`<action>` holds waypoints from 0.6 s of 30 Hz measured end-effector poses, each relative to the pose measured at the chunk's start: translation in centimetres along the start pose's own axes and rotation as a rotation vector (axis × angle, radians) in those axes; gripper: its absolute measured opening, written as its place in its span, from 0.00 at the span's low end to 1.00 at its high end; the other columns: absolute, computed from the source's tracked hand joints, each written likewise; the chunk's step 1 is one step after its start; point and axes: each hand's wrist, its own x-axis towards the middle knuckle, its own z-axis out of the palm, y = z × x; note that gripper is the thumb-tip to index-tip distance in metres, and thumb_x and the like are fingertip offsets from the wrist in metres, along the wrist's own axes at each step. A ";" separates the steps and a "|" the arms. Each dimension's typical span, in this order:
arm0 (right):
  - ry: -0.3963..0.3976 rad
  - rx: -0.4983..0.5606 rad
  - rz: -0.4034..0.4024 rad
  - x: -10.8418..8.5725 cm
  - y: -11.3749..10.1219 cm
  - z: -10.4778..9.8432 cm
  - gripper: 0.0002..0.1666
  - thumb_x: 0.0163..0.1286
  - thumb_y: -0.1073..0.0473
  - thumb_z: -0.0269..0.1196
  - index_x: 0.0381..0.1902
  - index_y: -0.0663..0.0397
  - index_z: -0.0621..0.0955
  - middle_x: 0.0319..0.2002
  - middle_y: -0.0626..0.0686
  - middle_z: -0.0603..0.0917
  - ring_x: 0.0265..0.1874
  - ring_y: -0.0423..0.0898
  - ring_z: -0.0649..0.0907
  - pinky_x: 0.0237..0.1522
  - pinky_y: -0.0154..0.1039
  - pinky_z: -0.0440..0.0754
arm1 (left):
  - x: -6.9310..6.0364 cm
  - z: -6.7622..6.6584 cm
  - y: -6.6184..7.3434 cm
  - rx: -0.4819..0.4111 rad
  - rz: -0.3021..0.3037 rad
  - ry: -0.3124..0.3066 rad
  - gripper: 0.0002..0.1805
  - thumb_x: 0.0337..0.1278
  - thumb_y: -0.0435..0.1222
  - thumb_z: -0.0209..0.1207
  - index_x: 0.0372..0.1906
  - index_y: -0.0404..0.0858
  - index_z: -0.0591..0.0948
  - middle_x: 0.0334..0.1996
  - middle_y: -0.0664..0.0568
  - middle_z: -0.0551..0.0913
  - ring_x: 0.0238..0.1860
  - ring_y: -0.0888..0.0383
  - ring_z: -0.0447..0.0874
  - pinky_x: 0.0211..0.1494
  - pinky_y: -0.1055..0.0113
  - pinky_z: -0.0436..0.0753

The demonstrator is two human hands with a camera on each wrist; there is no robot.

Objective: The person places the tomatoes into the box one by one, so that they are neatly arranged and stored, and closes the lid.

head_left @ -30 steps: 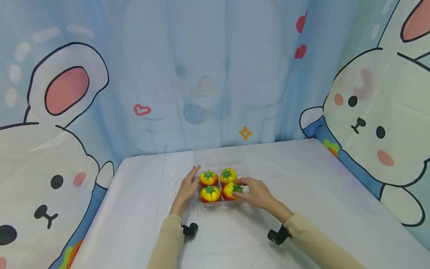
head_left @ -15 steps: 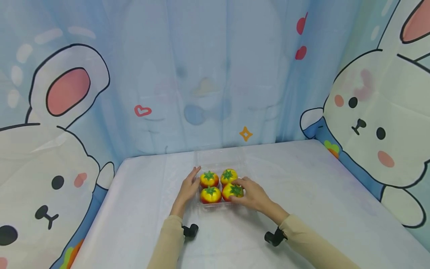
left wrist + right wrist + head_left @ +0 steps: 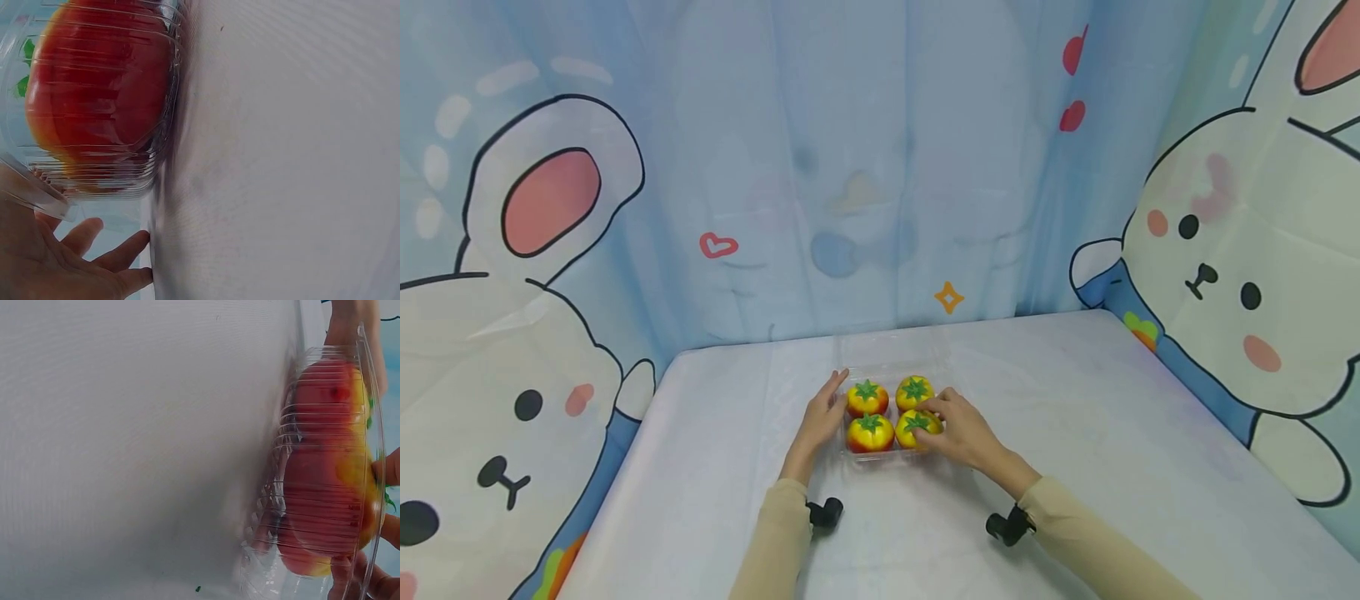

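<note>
Beige sleeves (image 3: 1112,533) are seen at the bottom edge of the frame, each with a black wrist camera (image 3: 826,512) strapped to it. At lower centre the right hand (image 3: 967,432) has been carried slightly leftward; by its thumb and fingers the lower-right toy fruit (image 3: 907,428) is gripped. That fruit has been turned: its green crown, tipped to the right a second ago, now faces more upward, and less red is shown. It can be judged that it is being settled among the others, though it is not yet released. The left hand (image 3: 817,425) is kept at the left wall of the clear plastic box (image 3: 880,457), its fingers extended and nothing grasped.

Inside the box, the lower-left fruit (image 3: 871,437) and upper-left fruit (image 3: 867,402) are left as they were, while the upper-right fruit (image 3: 915,390) has been shifted a little rightward. Behind them a transparent lid (image 3: 891,346) is laid back.

The table is covered in white cloth (image 3: 700,500), on which a green fleck (image 3: 198,589) is caught in the right wrist view. Beyond, a pale blue curtain (image 3: 865,125) is hung, with rabbits printed at left and right.
</note>
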 end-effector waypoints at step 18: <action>-0.148 -0.029 0.055 1.1 0.1 -0.3 0.21 0.67 0.50 0.65 0.50 0.58 0.86 0.33 0.50 0.78 0.30 0.42 0.76 0.32 0.37 0.78 | 0.0 0.1 0.0 -0.001 -0.020 0.000 0.27 0.72 0.34 0.45 0.74 0.42 0.65 0.76 0.40 0.57 0.75 0.43 0.54 0.75 0.48 0.58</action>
